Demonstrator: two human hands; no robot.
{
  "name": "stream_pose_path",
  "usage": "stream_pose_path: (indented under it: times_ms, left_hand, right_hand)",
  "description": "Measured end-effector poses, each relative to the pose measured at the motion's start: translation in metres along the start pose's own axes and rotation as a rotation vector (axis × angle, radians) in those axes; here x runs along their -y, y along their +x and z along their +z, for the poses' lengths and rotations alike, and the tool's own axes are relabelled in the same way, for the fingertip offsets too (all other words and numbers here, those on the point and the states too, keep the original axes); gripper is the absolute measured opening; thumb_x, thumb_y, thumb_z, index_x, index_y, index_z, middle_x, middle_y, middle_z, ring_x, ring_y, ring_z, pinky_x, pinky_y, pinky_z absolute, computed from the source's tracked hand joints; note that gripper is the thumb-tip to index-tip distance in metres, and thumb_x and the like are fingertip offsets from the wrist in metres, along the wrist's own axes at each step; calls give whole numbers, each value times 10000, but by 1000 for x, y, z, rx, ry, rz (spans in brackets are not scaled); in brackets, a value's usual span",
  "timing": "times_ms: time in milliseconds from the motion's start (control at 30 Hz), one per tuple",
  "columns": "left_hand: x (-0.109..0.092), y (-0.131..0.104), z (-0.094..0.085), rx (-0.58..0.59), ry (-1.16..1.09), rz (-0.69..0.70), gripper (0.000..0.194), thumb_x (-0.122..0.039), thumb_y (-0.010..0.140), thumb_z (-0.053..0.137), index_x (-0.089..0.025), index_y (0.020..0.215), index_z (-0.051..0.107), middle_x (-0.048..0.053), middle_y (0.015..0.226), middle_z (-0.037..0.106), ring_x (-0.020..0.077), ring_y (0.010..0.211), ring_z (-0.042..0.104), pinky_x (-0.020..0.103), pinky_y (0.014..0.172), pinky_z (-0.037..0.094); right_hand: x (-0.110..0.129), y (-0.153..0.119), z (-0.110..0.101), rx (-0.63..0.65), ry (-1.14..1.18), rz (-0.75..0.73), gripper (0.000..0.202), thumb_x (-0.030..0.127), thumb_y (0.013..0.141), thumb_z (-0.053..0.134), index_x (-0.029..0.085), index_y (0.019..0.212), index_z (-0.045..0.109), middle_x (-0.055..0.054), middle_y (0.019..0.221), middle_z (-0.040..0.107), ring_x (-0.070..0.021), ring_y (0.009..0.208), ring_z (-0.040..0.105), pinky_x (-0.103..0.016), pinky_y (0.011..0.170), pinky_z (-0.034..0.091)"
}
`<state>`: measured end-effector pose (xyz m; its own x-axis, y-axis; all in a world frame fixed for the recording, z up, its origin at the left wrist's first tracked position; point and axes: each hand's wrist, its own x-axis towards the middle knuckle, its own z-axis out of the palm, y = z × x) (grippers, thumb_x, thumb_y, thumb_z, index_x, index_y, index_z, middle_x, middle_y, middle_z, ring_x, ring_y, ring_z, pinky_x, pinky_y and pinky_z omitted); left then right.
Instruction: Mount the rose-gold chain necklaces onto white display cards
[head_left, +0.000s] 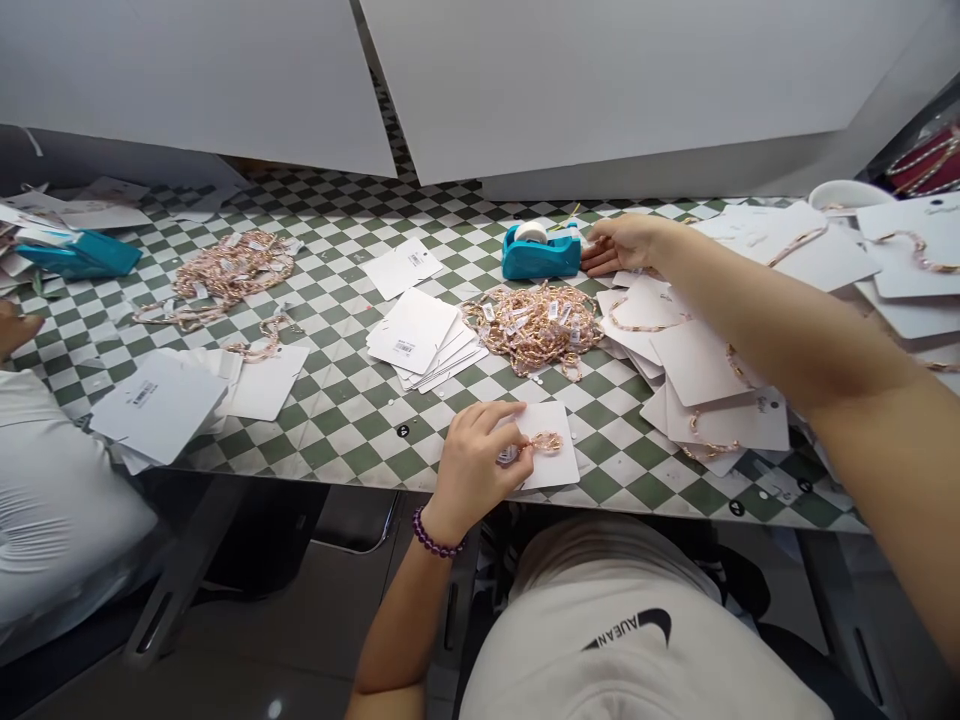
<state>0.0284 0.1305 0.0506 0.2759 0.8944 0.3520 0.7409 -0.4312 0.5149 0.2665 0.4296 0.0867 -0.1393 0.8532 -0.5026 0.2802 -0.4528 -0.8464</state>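
My left hand point(480, 455) presses a rose-gold chain point(546, 441) onto a white card point(551, 455) at the near edge of the checkered table point(337, 400). My right hand point(622, 243) reaches far across to a teal tape dispenser point(540, 255), fingertips at its cutter end. Whether tape is pinched I cannot tell. A heap of tagged rose-gold chains point(536, 325) lies between the two hands. A stack of blank white cards point(420, 335) sits to the left of that heap.
Finished cards with chains point(705, 380) pile up under my right arm. At left, another person's sleeve point(52, 500), a second chain heap point(225, 270), more cards point(161, 405) and another teal dispenser point(82, 255). White boards point(600, 80) stand behind the table.
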Motion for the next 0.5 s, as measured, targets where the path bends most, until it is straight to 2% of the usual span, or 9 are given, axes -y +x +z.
stream_pose_path:
  times_ms: [167,333,400,500]
  left_hand:
    - [0,-1,-1,10,4,-4,101,-168,821,626,-199,725,627,41,1156,713,239,1048,650,430,916,501]
    - [0,-1,0,-2,8,8,115,-178,825,626,-199,712,619,38,1153,713,236,1056,647,421,924,497]
    - [0,-2,1,-7,12,12,120,-178,824,624,-198,707,617,37,1149,714,233,1053,646,417,925,495]
    - [1,-2,1,-9,14,-2,118,-178,823,620,-201,708,621,31,1146,716,228,1061,638,410,934,489]
  right_hand:
    - [0,-1,1,-23,-56,44,36,94,862,557,97,891,578,-115,833,673,-188,842,703,-328,770,604]
    - [6,-22,13,-44,-258,3,92,50,802,648,114,750,606,-76,754,667,-164,769,704,-280,751,605]
    - [9,-35,21,-100,-361,-39,128,34,791,657,96,700,593,-71,693,651,-151,714,693,-276,742,596]
    - [17,-58,26,-179,-489,-170,164,98,858,586,16,716,592,-93,687,656,-122,684,682,-260,704,556]
